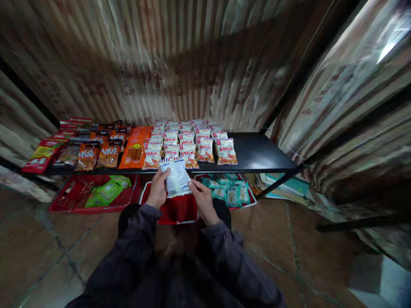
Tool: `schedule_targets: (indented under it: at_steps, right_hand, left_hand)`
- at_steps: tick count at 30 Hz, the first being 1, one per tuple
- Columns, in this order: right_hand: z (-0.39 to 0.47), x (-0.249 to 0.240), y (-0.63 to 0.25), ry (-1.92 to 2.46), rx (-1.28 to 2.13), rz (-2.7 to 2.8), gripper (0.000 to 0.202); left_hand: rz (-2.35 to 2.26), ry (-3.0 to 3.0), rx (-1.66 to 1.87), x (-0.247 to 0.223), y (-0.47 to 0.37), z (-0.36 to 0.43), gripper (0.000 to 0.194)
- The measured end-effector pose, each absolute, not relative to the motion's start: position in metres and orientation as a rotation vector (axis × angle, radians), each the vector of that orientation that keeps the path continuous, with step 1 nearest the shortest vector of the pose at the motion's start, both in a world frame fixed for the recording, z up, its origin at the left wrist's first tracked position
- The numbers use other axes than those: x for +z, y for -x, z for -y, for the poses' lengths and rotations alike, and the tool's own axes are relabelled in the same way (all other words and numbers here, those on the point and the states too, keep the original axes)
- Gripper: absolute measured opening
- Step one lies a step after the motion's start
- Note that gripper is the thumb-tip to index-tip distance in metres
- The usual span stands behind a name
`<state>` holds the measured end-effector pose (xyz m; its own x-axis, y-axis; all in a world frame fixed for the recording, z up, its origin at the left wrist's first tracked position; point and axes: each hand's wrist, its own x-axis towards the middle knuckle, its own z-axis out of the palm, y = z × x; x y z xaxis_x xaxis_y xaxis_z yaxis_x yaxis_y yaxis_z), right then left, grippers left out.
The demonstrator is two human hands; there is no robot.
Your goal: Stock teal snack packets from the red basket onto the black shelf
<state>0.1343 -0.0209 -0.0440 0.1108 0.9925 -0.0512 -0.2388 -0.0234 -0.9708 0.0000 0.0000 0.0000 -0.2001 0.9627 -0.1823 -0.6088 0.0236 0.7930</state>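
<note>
Both my hands hold one white snack bag, its printed back with a barcode facing up. My left hand grips its left edge, the thumb lying on top. At the lower right corner, my right hand pinches it between thumb and fingers. The bag is in front of the shelf edge, above a red basket. Behind it, several rows of white and orange snack bags stand on the black shelf.
Left on the shelf are orange packets, dark-and-orange packets and red-yellow packets. Below stand a red basket with green bags and another holding teal packets. A black post rises at right.
</note>
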Motion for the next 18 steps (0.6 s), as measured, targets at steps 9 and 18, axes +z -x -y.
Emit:
schedule_targets:
  at_steps: [9, 18]
  right_hand:
    - [0.021, -0.036, -0.140, 1.177, 0.200, 1.572, 0.037]
    - [0.021, -0.041, -0.141, 1.067, 0.085, 1.796, 0.043]
  left_hand:
    - [-0.927, -0.535, 1.520, -0.002, -0.004, 0.001, 0.048]
    - [-0.901, -0.603, 1.495, -0.004, -0.007, 0.004, 0.048]
